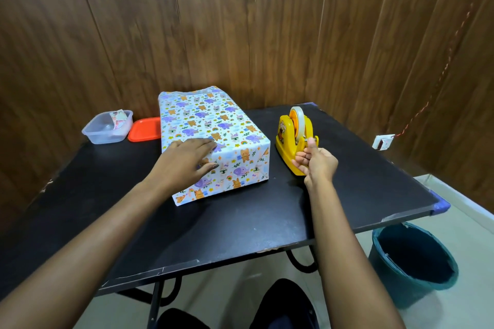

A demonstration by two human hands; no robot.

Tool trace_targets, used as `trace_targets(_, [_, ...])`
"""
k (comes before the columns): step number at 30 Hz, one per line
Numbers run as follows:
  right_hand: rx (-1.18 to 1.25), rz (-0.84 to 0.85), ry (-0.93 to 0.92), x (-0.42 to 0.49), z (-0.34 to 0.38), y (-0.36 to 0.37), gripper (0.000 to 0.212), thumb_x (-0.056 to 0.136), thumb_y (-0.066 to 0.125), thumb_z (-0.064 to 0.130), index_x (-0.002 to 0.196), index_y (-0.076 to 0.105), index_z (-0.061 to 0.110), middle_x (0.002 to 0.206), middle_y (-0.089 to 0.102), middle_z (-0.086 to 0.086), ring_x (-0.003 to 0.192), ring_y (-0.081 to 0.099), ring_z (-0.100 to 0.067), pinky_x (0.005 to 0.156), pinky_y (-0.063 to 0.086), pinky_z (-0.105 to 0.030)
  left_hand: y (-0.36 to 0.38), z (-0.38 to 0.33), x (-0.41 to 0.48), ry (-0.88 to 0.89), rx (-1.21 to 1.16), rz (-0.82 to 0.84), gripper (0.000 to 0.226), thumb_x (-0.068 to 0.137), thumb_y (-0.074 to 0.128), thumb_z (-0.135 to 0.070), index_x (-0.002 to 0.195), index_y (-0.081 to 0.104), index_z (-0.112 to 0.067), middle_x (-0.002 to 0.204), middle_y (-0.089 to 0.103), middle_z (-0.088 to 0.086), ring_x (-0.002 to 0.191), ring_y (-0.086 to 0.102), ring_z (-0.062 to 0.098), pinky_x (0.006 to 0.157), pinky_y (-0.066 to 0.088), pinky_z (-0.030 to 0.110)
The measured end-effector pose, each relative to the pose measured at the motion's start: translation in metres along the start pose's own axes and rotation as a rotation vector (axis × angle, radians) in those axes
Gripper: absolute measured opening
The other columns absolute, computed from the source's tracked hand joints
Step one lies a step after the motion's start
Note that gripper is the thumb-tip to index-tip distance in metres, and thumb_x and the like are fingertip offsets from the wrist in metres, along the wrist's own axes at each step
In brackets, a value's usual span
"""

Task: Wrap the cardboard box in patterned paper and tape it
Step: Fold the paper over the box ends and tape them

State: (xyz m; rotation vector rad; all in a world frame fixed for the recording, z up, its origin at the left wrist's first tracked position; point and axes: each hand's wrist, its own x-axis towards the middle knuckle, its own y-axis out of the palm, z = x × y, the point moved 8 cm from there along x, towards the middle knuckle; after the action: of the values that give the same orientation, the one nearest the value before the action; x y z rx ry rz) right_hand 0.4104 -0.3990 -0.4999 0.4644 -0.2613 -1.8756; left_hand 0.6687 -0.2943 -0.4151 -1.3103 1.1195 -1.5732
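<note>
The box [222, 125], covered in white paper printed with bears, elephants and rainbows, lies on the black table [240, 222] in the middle of the head view. My left hand [187, 160] presses flat on its near top edge, the fingers straight and the thumb lying on the front face. To the right stands a yellow tape dispenser [291, 139] with a roll of clear tape [299, 121]. My right hand [315, 161] is at the dispenser's cutter end, fingers curled, thumb and forefinger pinching the tape end.
A clear plastic tub [107, 127] holding a paper scrap stands at the back left, with its orange lid [144, 129] beside it. A teal bucket [411, 262] stands on the floor under the table's right corner. A wooden wall closes the back.
</note>
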Motion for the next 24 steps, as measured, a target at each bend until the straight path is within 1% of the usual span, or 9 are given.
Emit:
trace_targets(2, [0.031, 0.004, 0.006, 0.001, -0.003, -0.001, 0.032, 0.09, 0.062, 0.031, 0.071, 0.054, 0.006, 0.064, 0.059, -0.009, 0.054, 0.058, -0.015, 0.065, 0.058, -0.035, 0.001, 0.001, 0.0, -0.006, 0.003, 0.001, 0.058, 0.094, 0.042, -0.049, 0.145, 0.032, -0.024, 0.151, 0.031, -0.007, 0.138, 0.029, 0.01, 0.108, 0.025, 0.03])
trace_targets(6, [0.168, 0.013, 0.023, -0.002, -0.012, 0.0, 0.027, 0.092, 0.06, 0.025, 0.074, 0.055, 0.007, 0.067, 0.059, -0.009, 0.056, 0.059, -0.015, 0.058, 0.057, -0.029, 0.001, 0.0, -0.001, -0.013, -0.002, -0.01, 0.057, 0.094, 0.042, -0.049, 0.145, 0.032, -0.024, 0.151, 0.03, -0.008, 0.138, 0.028, 0.009, 0.108, 0.023, 0.029])
trace_targets(9, [0.251, -0.005, 0.057, -0.005, -0.012, 0.003, 0.022, 0.094, 0.057, 0.019, 0.077, 0.056, 0.005, 0.069, 0.057, -0.009, 0.06, 0.059, -0.016, 0.061, 0.057, -0.03, 0.001, 0.0, -0.002, -0.013, -0.008, -0.025, 0.056, 0.095, 0.042, -0.048, 0.145, 0.032, -0.024, 0.151, 0.031, -0.008, 0.138, 0.028, 0.01, 0.108, 0.023, 0.029])
trace_targets(12, [0.297, -0.075, 0.129, -0.007, -0.027, -0.005, 0.017, 0.096, 0.053, 0.01, 0.083, 0.055, 0.0, 0.068, 0.054, -0.01, 0.059, 0.055, -0.015, 0.05, 0.056, -0.027, 0.002, 0.001, -0.001, -0.019, -0.012, -0.016, 0.056, 0.095, 0.042, -0.046, 0.146, 0.03, -0.025, 0.152, 0.029, -0.009, 0.138, 0.028, 0.01, 0.108, 0.023, 0.029])
trace_targets(13, [0.336, -0.06, 0.157, -0.01, -0.033, -0.006, 0.013, 0.096, 0.051, 0.008, 0.088, 0.055, -0.002, 0.069, 0.053, -0.011, 0.06, 0.055, -0.015, 0.045, 0.055, -0.027, 0.002, 0.002, -0.002, -0.016, -0.013, -0.018, 0.056, 0.095, 0.041, -0.046, 0.146, 0.029, -0.025, 0.153, 0.028, -0.009, 0.138, 0.027, 0.009, 0.108, 0.023, 0.029])
trace_targets(16, [0.382, 0.065, 0.176, -0.017, -0.035, 0.001, 0.014, 0.096, 0.052, 0.006, 0.083, 0.055, -0.001, 0.071, 0.052, -0.011, 0.063, 0.054, -0.016, 0.044, 0.055, -0.026, 0.005, 0.005, -0.004, 0.012, -0.001, 0.005, 0.059, 0.095, 0.041, -0.047, 0.148, 0.024, -0.026, 0.154, 0.023, -0.01, 0.14, 0.024, 0.01, 0.11, 0.022, 0.03])
trace_targets(18, [0.25, 0.19, 0.162, -0.029, -0.028, 0.016, 0.014, 0.094, 0.052, 0.002, 0.081, 0.056, 0.0, 0.066, 0.052, -0.01, 0.054, 0.053, -0.013, 0.047, 0.055, -0.026, 0.008, 0.016, -0.012, 0.006, 0.015, 0.035, 0.063, 0.094, 0.041, -0.049, 0.149, 0.02, -0.028, 0.155, 0.02, -0.01, 0.141, 0.022, 0.01, 0.11, 0.021, 0.03])
trace_targets(21, [0.028, 0.457, 0.193, -0.069, -0.032, 0.049, 0.018, 0.094, 0.047, -0.006, 0.078, 0.056, -0.003, 0.054, 0.055, -0.008, 0.039, 0.051, -0.008, 0.048, 0.055, -0.024, 0.008, 0.039, -0.026, -0.044, -0.004, 0.054, 0.066, 0.092, 0.047, -0.048, 0.149, 0.018, -0.028, 0.156, 0.018, -0.009, 0.142, 0.02, 0.011, 0.111, 0.021, 0.032])
trace_targets(24, [-0.109, 0.681, 0.247, -0.116, -0.059, 0.078, 0.016, 0.093, 0.049, -0.005, 0.079, 0.057, -0.002, 0.049, 0.056, -0.005, 0.037, 0.049, -0.007, 0.049, 0.055, -0.024, 0.008, 0.048, -0.037, -0.068, -0.1, 0.029, 0.066, 0.092, 0.054, -0.039, 0.148, 0.022, -0.026, 0.155, 0.019, -0.007, 0.143, 0.02, 0.012, 0.113, 0.02, 0.03])
